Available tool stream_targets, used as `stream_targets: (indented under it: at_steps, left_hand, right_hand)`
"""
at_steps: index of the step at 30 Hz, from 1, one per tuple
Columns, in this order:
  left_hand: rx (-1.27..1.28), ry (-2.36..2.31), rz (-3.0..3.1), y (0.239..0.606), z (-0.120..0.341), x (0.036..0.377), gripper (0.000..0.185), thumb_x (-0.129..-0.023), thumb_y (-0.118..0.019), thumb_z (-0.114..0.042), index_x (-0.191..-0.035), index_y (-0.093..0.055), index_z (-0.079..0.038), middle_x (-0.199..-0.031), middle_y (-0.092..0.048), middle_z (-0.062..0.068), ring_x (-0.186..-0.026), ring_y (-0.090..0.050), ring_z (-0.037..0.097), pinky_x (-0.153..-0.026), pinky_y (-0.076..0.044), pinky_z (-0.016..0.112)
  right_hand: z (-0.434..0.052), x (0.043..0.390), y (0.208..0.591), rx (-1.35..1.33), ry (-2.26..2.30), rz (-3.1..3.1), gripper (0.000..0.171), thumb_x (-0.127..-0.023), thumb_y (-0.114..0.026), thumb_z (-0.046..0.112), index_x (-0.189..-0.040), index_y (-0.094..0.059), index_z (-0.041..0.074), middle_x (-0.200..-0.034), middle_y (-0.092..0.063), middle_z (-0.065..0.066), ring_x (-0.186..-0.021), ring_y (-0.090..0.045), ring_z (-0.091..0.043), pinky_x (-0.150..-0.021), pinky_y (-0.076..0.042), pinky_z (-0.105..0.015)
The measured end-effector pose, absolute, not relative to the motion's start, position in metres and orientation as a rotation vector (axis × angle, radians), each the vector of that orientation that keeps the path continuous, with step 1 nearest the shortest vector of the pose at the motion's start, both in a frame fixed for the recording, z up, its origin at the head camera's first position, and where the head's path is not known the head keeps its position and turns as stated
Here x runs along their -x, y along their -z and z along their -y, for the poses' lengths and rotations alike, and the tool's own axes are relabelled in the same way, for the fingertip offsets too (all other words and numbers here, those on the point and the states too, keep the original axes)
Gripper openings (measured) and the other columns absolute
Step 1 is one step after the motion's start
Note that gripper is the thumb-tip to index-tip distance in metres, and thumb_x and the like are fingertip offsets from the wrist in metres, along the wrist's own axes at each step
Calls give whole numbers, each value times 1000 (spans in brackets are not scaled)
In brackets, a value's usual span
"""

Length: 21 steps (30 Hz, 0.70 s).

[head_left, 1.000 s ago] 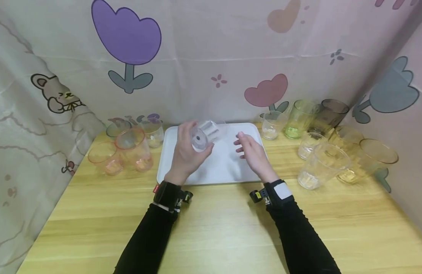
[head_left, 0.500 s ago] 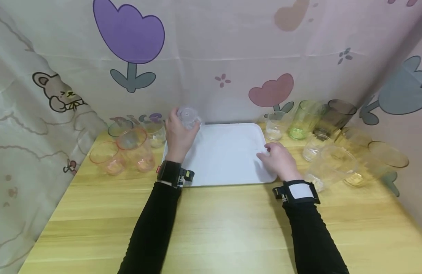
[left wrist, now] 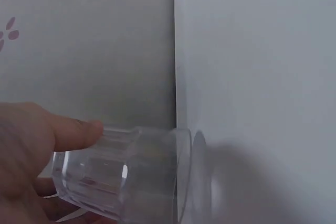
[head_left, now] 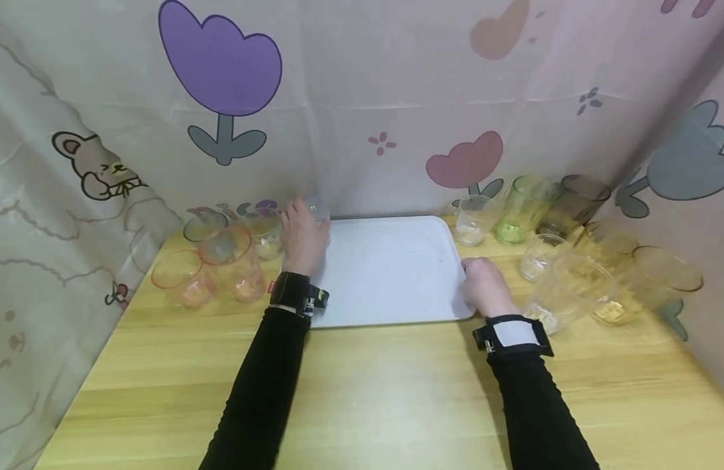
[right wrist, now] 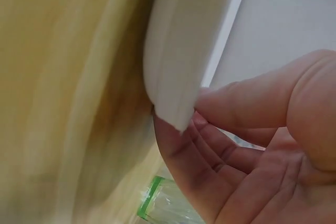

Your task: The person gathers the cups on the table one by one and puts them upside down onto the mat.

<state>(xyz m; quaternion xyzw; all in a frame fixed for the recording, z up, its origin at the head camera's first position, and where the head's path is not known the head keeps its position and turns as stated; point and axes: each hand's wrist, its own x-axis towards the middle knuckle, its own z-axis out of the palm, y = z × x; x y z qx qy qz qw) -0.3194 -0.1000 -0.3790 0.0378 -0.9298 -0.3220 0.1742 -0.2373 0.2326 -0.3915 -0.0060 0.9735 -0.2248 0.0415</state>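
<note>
Glass (left wrist: 126,174) lowered onto tray (head_left: 391,274), left hand (head_left: 303,238) hiding it

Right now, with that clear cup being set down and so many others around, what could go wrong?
The left hand holds the clear cup upside down at the white tray's far left corner; so near the edge, it might tip off. The right hand grips the tray's right rim, and a tug could topple the cup. The large clear cup beside that wrist could get knocked.
</note>
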Motion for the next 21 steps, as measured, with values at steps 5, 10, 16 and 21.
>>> stream_targets:
  at_steps: [5, 10, 16, 21]
  left_hand:
    - [-93, 858, 2656, 383, 102, 322, 68, -98, -71, -22, -149, -36, 6, -150, -40, 31, -137, -42, 46, -112, -42, 53]
    - [-110, 843, 2656, 384, 102, 322, 63, -97, -70, -17, -148, -39, 5, -149, -38, 32, -137, -41, 48, -109, -46, 54]
    - [-123, 841, 2677, 382, 104, 322, 58, -98, -67, -14, -145, -42, 7, -154, -31, 33, -139, -38, 51, -108, -47, 56]
    - [-114, 808, 2695, 382, 104, 321, 55, -99, -64, -13, -144, -43, 9, -156, -28, 33, -142, -37, 51, -110, -45, 57]
  right_hand:
    - [-233, 235, 393, 8, 680, -2981, 29, -77, -51, -15, -101, -66, -8, -105, -64, -27, -95, -56, -38, -84, -51, -52]
    - [-232, 235, 393, -2, 672, -2974, 42, -80, -52, -14, -120, -65, -13, -120, -62, -33, -107, -57, -43, -96, -49, -59]
    - [-230, 236, 392, -1, 663, -2979, 46, -82, -52, -13, -128, -62, -14, -127, -59, -37, -115, -56, -47, -101, -47, -61]
    - [-230, 235, 392, -1, 670, -2981, 47, -81, -51, -14, -127, -62, -14, -127, -59, -37, -116, -57, -48, -102, -47, -61]
